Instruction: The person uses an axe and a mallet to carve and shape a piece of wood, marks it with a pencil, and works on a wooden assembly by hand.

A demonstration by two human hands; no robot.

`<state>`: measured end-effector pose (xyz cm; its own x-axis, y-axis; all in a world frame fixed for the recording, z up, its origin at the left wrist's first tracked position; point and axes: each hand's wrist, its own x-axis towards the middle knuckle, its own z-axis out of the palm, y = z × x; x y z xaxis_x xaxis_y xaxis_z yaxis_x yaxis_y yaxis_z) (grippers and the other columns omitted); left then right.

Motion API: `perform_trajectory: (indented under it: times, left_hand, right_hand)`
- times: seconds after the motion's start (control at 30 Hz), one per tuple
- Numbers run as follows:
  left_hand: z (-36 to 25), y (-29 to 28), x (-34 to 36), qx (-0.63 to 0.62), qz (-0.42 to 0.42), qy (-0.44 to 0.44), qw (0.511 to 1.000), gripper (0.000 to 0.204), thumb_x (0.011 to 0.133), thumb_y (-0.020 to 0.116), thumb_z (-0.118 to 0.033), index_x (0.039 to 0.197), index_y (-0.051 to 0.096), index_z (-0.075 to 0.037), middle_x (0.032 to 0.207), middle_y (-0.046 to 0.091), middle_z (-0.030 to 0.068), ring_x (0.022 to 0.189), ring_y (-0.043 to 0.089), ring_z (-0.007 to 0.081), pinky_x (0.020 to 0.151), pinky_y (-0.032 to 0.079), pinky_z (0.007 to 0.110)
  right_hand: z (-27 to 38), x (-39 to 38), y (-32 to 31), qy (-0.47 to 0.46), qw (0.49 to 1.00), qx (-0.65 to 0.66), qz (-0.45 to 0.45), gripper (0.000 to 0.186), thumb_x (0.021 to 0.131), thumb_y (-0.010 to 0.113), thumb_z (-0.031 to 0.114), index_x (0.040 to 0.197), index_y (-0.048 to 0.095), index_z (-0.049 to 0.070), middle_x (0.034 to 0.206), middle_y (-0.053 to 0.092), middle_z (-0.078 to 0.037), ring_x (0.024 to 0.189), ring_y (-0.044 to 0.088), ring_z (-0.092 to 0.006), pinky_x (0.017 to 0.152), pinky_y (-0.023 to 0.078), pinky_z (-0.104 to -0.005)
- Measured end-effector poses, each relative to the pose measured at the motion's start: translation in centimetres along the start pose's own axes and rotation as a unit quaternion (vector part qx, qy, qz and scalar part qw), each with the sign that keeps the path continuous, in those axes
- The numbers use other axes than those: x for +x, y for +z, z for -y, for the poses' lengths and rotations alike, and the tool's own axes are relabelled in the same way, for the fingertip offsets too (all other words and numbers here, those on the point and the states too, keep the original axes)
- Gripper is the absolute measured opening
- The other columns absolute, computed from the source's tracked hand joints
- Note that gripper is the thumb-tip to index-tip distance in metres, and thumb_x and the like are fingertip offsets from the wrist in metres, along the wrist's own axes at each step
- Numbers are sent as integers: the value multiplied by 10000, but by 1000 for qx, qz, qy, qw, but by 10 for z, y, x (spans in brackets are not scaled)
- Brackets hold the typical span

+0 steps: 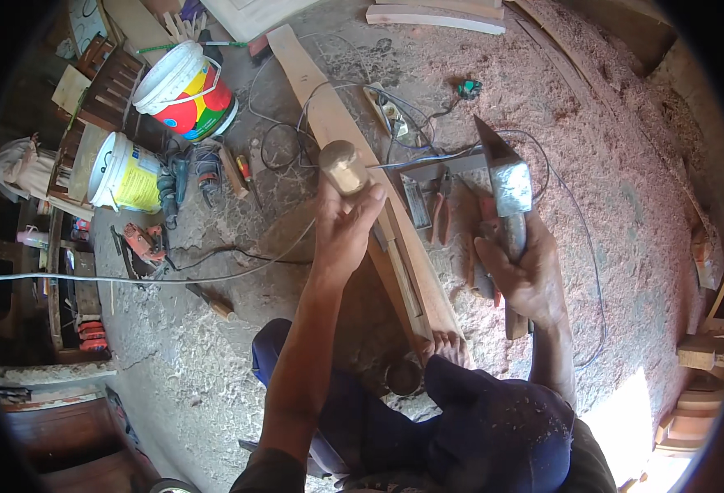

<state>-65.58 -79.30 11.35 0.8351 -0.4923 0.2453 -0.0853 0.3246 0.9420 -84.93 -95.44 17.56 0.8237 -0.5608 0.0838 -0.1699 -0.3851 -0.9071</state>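
Observation:
My left hand [345, 226] is closed around a short gold-brown cylinder [344, 168], held above a long wooden beam; its exact kind is unclear. In my right hand [530, 275] is a hammer [512, 189], its metal head uppermost and its wedge-shaped end pointing up and left. The pale wooden beam [329, 103] runs from the far left down toward me, with a long narrow slot [404, 279] cut along its near part. My bare toes [450, 348] rest at the beam's near end. Between my hands on the floor lie pliers [441, 215].
Two paint buckets stand at the left, one multicoloured [188, 90] and one yellow [128, 174]. Near them lie power tools [207, 168] and an orange tool [144, 242]. A grey cable [132, 278] crosses the floor. Wood shavings [625, 197] spread over the right side.

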Motion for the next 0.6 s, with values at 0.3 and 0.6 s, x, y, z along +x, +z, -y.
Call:
perform_trajectory:
  times: [0.3, 0.6]
  left_hand:
    - [-15, 31, -77, 51, 38, -28, 998, 407, 880, 719, 49, 1204, 487, -35, 925, 625, 30, 825, 614, 70, 710, 505, 228]
    - [-2, 30, -122, 160, 89, -6, 983, 270, 825, 738, 68, 934, 536, -74, 838, 618, 51, 738, 604, 103, 665, 504, 265]
  right_hand:
    - [-2, -27, -10, 56, 995, 76, -13, 396, 854, 717, 63, 1231, 597, 32, 812, 630, -64, 697, 605, -138, 634, 494, -306]
    - [19, -25, -17, 1, 995, 102, 20, 378, 867, 736, 67, 1214, 589, 37, 878, 657, -55, 792, 609, -133, 728, 493, -309]
